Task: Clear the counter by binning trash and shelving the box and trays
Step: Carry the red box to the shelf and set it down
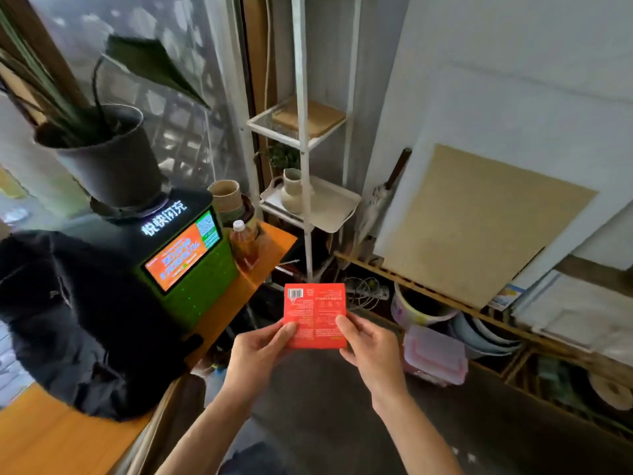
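The red box (pixel 315 315) is a flat, square carton with a smooth printed face carrying a barcode and fine white text. It is held in mid-air, clear of the surface (pixel 51 437) and in front of the white shelf (pixel 303 186).

Left hand (pixel 258 347): the grip is closed on the box's lower left corner, thumb pressed on the printed face, fingers behind the carton. Right hand (pixel 368 344): the grip is closed on the lower right corner in the same manner, thumb on the face.

The surface is orange with a smooth wood-tone finish. On it:
- a green charging station (pixel 190 265), box-shaped, with a lit, angled screen;
- a dark round plant pot (pixel 109 162) on top of the station;
- a black, crumpled fabric item (pixel 78 323) beside the station;
- a clear plastic bottle (pixel 243 245) of amber liquid with a white cap;
- stacked paper cups (pixel 227 197), cylindrical, behind the bottle.

The shelf is a slender white metal frame. Its upper mesh tier holds a flat wooden tray (pixel 310 118). The tier below carries a cream tray (pixel 329 204) with rounded corners and a pale ceramic vase (pixel 291 190).
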